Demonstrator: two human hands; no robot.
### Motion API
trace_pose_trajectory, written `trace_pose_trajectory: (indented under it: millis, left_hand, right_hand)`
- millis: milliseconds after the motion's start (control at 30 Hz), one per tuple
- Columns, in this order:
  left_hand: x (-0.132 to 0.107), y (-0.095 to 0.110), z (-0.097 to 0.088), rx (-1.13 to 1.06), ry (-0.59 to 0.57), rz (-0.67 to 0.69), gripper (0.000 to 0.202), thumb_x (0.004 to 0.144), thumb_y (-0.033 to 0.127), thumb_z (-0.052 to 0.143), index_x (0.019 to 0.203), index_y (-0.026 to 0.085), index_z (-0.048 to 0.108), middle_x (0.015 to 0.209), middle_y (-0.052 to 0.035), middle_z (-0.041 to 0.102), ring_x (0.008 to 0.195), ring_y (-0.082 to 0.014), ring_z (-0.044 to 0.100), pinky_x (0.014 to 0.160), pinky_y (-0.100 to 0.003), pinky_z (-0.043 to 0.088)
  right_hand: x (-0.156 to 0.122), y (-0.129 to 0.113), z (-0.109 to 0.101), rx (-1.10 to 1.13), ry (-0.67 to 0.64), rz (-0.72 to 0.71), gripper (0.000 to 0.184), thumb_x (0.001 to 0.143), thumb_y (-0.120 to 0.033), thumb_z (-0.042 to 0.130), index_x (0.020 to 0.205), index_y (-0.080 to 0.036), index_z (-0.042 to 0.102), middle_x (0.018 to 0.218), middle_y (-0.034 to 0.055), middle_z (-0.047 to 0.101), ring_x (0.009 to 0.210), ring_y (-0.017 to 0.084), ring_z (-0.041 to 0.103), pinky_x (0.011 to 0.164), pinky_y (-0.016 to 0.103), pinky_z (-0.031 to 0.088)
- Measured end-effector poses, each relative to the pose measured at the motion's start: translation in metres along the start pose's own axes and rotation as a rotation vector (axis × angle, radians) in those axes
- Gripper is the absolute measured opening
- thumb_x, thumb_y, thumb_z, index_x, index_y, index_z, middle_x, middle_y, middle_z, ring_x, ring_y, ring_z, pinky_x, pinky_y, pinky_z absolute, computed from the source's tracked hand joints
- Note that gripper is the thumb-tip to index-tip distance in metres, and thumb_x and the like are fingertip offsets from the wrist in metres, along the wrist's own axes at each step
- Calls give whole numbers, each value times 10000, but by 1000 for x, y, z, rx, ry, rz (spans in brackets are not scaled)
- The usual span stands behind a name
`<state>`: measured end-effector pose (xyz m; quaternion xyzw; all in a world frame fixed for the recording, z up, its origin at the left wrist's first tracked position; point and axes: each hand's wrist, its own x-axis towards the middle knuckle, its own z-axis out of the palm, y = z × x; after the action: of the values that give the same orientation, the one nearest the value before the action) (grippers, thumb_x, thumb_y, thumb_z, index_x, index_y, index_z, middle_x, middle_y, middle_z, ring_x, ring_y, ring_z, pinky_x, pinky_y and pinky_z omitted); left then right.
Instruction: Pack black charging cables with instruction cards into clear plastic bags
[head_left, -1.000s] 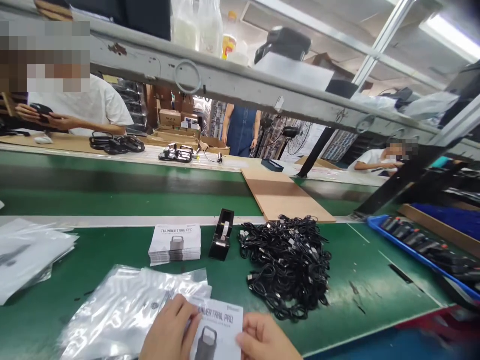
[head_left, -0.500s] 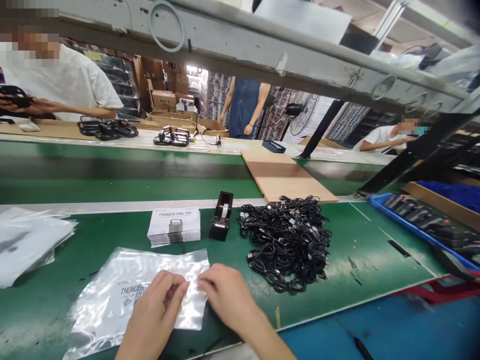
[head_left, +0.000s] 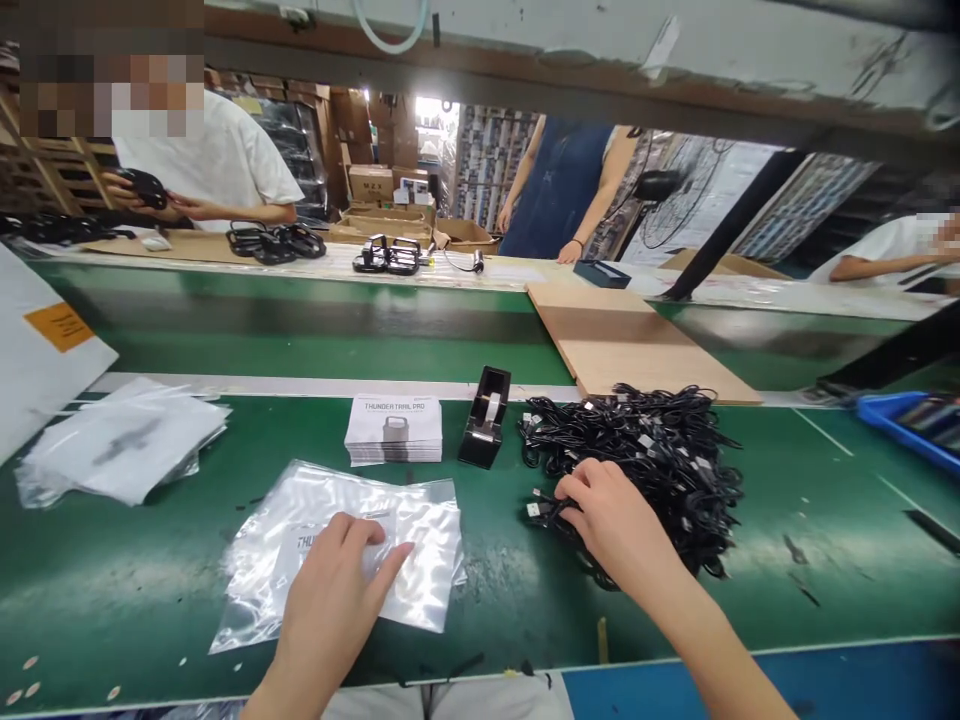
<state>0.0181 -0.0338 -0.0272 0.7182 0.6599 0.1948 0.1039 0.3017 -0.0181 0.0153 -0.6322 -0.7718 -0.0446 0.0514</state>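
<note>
My left hand (head_left: pixel 341 590) lies flat with fingers spread on a clear plastic bag (head_left: pixel 427 560) that has a printed leaflet inside. The bag rests on the green table near me. My right hand (head_left: pixel 611 525) reaches into the near left edge of a heap of coiled black cables (head_left: pixel 660 460), its fingers curled on one cable bundle whose plug sticks out to the left. A stack of "Thunder Trail Pro" leaflets (head_left: pixel 394 428) lies just beyond the bag, with a black tape dispenser (head_left: pixel 485 430) beside it.
More clear bags (head_left: pixel 120 440) are piled at the left. A brown board (head_left: pixel 637 350) leans over the conveyor behind the cables. A blue tray (head_left: pixel 911 425) sits at the right edge. People stand or sit at the far bench, one in a white shirt (head_left: pixel 217 165).
The leaflet went into the bag. My right hand left the bag and moved right to the cable heap. My left hand now lies flat on the bag.
</note>
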Motion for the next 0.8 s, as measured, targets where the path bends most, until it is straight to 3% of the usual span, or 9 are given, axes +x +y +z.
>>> trace_pose_trajectory:
  millis: [133, 233, 300, 400, 600, 700, 800]
  left_hand:
    - [3, -1, 0, -18, -84, 60, 227, 835, 337, 417, 711, 206, 556, 758, -27, 546, 752, -208, 551, 687, -341, 434]
    - [3, 1, -2, -93, -130, 57, 227, 852, 320, 387, 719, 211, 535, 760, -14, 533, 725, -189, 541, 672, -324, 419]
    - [3, 2, -4, -172, -147, 18, 219, 855, 338, 383, 731, 218, 517, 749, 0, 514, 672, -169, 525, 638, -303, 411]
    - [1, 1, -7, -334, -149, -41, 212, 856, 380, 386, 770, 222, 499, 743, 9, 492, 647, -154, 499, 612, -280, 404]
    - [-2, -1, -4, -554, -182, -49, 202, 852, 384, 412, 766, 217, 489, 736, 11, 475, 659, -147, 476, 616, -266, 391]
    - [-1, 0, -6, -611, -138, -28, 200, 848, 371, 424, 742, 214, 489, 723, 15, 461, 657, -144, 462, 613, -263, 382]
    - [5, 3, -16, -738, -37, -90, 205, 831, 389, 450, 736, 211, 485, 694, 26, 454, 635, -133, 452, 582, -244, 371]
  right_hand:
    - [-7, -29, 7, 449, 139, 112, 61, 791, -195, 550, 830, -201, 597, 860, 45, 600, 834, 216, 522, 738, 335, 420]
    - [-9, -68, 23, 904, -11, 240, 109, 808, -290, 534, 849, -210, 595, 809, 14, 634, 737, 175, 572, 671, 278, 440]
    - [-8, -91, 33, 1073, -119, 275, 115, 799, -286, 540, 844, -210, 613, 771, 3, 642, 690, 164, 582, 626, 256, 438]
    - [-5, -110, 38, 1087, -140, 243, 118, 802, -229, 528, 838, -209, 639, 772, 6, 633, 713, 163, 583, 623, 247, 425]
    - [2, -112, 24, 972, -129, -29, 157, 789, -131, 556, 860, -218, 665, 819, 11, 620, 772, 147, 570, 688, 231, 420]
    - [9, -115, 11, 941, -115, -80, 173, 823, -184, 534, 959, -195, 639, 905, 36, 633, 847, 160, 561, 745, 252, 422]
    - [18, -121, -5, 920, -71, -182, 271, 803, -326, 574, 1044, -202, 592, 1005, 37, 627, 957, 174, 527, 831, 287, 389]
